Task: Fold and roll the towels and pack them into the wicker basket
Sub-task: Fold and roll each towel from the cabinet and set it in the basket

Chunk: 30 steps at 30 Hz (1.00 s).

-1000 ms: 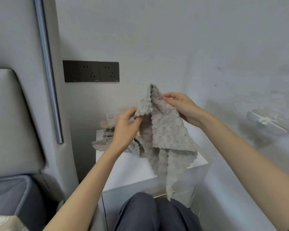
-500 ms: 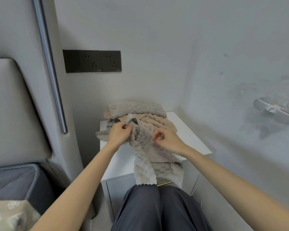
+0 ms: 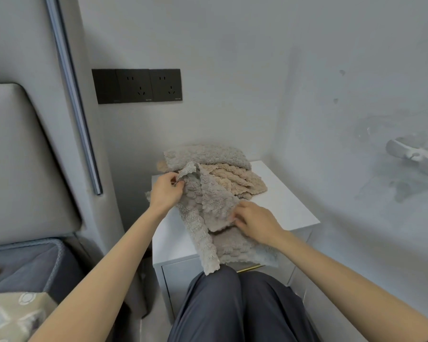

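A grey fluffy towel (image 3: 208,208) lies crumpled on the white bedside cabinet (image 3: 282,201), its lower end hanging over the front edge onto my lap. My left hand (image 3: 166,191) pinches its upper corner. My right hand (image 3: 255,220) grips its lower right edge. Behind it lie a beige towel (image 3: 235,180) and another grey towel (image 3: 205,155), loosely piled against the wall. No wicker basket is in view.
A black socket panel (image 3: 137,85) sits on the wall above the cabinet. A padded headboard (image 3: 17,156) and a bed (image 3: 22,265) are at the left. A white object (image 3: 415,156) lies at the far right. My knees (image 3: 232,304) are against the cabinet's drawer front.
The grey towel was held up in the air a second ago. Both hands have brought it down onto the cabinet, and my right hand has slid to its lower edge.
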{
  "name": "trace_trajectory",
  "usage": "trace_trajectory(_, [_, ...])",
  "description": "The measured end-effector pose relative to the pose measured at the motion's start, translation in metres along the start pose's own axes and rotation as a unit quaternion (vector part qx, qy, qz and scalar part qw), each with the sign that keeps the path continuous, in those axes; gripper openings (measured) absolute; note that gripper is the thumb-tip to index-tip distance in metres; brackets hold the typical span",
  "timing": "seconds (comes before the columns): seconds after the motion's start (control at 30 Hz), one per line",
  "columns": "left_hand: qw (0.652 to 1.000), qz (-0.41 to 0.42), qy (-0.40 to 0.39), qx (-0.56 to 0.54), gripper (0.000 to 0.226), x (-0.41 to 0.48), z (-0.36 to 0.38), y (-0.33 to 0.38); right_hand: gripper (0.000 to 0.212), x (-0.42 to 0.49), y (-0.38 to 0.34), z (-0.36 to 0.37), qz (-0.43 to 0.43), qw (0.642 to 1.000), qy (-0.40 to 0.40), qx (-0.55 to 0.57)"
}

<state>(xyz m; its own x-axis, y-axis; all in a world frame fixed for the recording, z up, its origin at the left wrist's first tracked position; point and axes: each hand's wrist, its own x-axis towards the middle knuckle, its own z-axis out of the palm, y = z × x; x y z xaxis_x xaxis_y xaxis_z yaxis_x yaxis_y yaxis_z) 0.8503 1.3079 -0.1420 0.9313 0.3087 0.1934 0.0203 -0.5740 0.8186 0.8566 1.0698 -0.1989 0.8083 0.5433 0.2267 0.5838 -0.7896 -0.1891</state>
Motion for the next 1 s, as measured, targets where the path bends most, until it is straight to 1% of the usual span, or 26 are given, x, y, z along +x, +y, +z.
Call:
trace_trajectory(0.07, [0.999,-0.025,0.0,-0.04,0.011,0.002,-0.002,0.0,0.014,0.001,0.008,-0.015,0.081,0.993,0.07,0.057])
trace_trajectory(0.13, [0.993,-0.056,-0.006,-0.1,0.011,0.005,-0.003,0.0,0.017,0.004,0.019,-0.035,0.172,0.969,0.122,0.132])
trace_trajectory(0.17, [0.99,-0.066,-0.006,-0.123,0.011,0.007,-0.003,0.001,0.019,0.005,0.026,-0.046,0.214,0.949,0.14,0.185])
trace_trajectory(0.2, [0.987,-0.074,-0.008,-0.141,0.011,0.009,-0.003,0.002,0.02,0.006,0.032,-0.055,0.252,0.922,0.154,0.252])
trace_trajectory(0.27, [0.981,-0.086,-0.012,-0.173,0.016,0.014,-0.003,0.005,0.018,0.006,0.041,-0.072,0.306,0.856,0.166,0.382])
trace_trajectory(0.33, [0.978,-0.086,-0.015,-0.189,0.022,0.017,-0.002,0.006,0.013,0.007,0.045,-0.083,0.326,0.809,0.162,0.461])
trace_trajectory(0.43, [0.98,-0.07,-0.019,-0.186,0.032,0.02,0.001,0.008,0.014,0.014,0.053,-0.091,0.34,0.761,0.152,0.531])
trace_trajectory(0.53, [0.971,-0.082,-0.041,-0.22,0.035,0.024,0.005,0.007,0.013,0.022,0.055,-0.091,0.36,0.69,0.134,0.614])
trace_trajectory(0.63, [0.967,-0.096,-0.068,-0.225,0.034,0.026,0.009,0.005,0.024,0.027,0.057,-0.087,0.393,0.628,0.121,0.661])
trace_trajectory(0.7, [0.96,-0.114,-0.082,-0.243,0.039,0.024,0.01,0.003,0.024,0.028,0.06,-0.081,0.413,0.6,0.106,0.676])
trace_trajectory(0.73, [0.955,-0.131,-0.086,-0.252,0.041,0.022,0.01,0.001,0.022,0.027,0.061,-0.078,0.42,0.598,0.094,0.676])
trace_trajectory(0.77, [0.951,-0.151,-0.088,-0.256,0.042,0.02,0.011,-0.002,0.019,0.025,0.062,-0.073,0.424,0.612,0.083,0.663])
trace_trajectory(0.83, [0.935,-0.187,-0.09,-0.286,0.043,0.016,0.011,-0.009,0.012,0.02,0.064,-0.063,0.425,0.666,0.07,0.609])
trace_trajectory(0.87, [0.922,-0.204,-0.09,-0.317,0.042,0.014,0.011,-0.012,0.015,0.017,0.065,-0.058,0.422,0.688,0.068,0.586])
trace_trajectory(0.93, [0.902,-0.221,-0.089,-0.36,0.031,0.008,0.011,-0.014,0.025,0.01,0.064,-0.051,0.422,0.712,0.068,0.557])
trace_trajectory(0.97, [0.909,-0.219,-0.089,-0.344,0.023,0.006,0.012,-0.017,0.028,0.007,0.063,-0.049,0.425,0.717,0.066,0.548])
trace_trajectory(1.0, [0.922,-0.208,-0.096,-0.312,0.018,0.004,0.011,-0.019,0.028,0.004,0.062,-0.046,0.427,0.72,0.065,0.543])
